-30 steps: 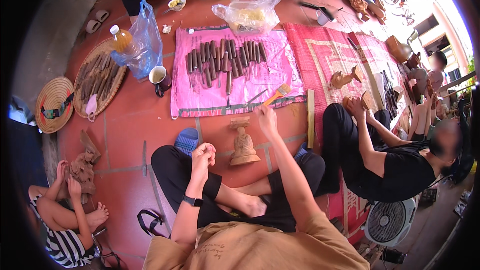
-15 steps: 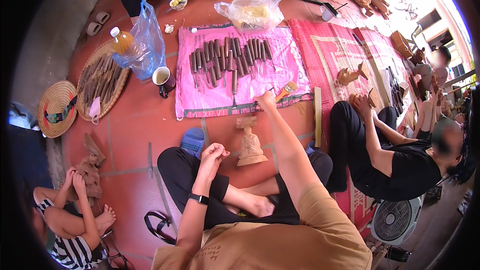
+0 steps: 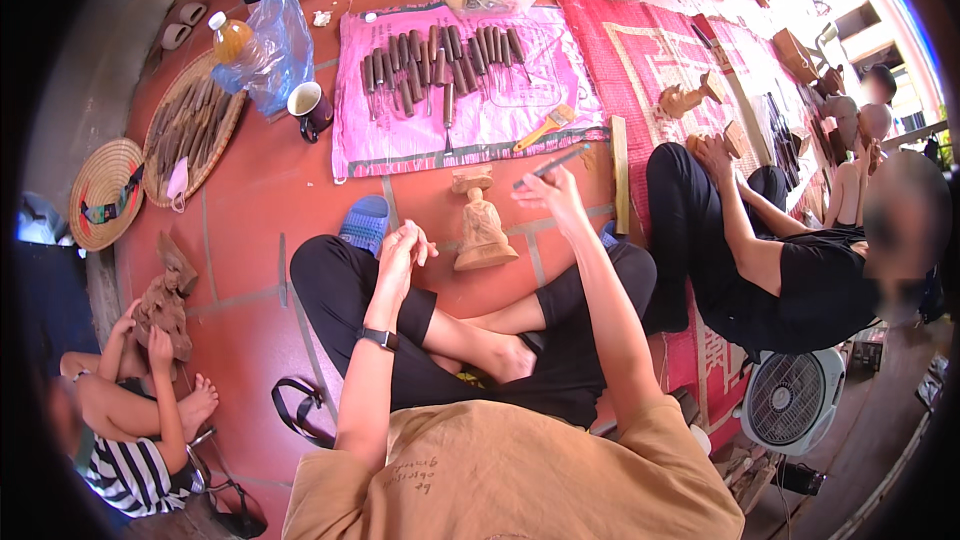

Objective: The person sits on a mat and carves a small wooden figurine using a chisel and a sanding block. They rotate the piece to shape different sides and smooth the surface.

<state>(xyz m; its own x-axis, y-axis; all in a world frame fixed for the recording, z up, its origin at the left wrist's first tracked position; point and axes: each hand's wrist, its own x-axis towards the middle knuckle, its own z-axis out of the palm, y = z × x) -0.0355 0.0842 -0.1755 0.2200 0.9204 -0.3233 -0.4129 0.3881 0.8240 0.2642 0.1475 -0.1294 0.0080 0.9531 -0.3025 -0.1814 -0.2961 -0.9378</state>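
My right hand is closed round a slim, dark, pencil-like stick, held slantwise over the tiles just short of the pink sheet. To its left, a pale carved wooden seated figure stands upright on the floor in front of my crossed legs, touched by neither hand. My left hand hovers by my left knee, its fingers loosely bent and apart, with nothing visible in them. On the sheet lie several dark-handled carving tools in rows and a flat paintbrush with a yellow handle.
A dark mug, a blue plastic bag and a basket of tools stand to the left. A wooden strip lies right of the sheet. One person sits close on my right, another at lower left. A fan stands at lower right.
My right hand has drawn back from the sheet's front edge, and the dark stick now shows in it. My left hand's fingers have loosened from a pinch. The whole view has tilted.
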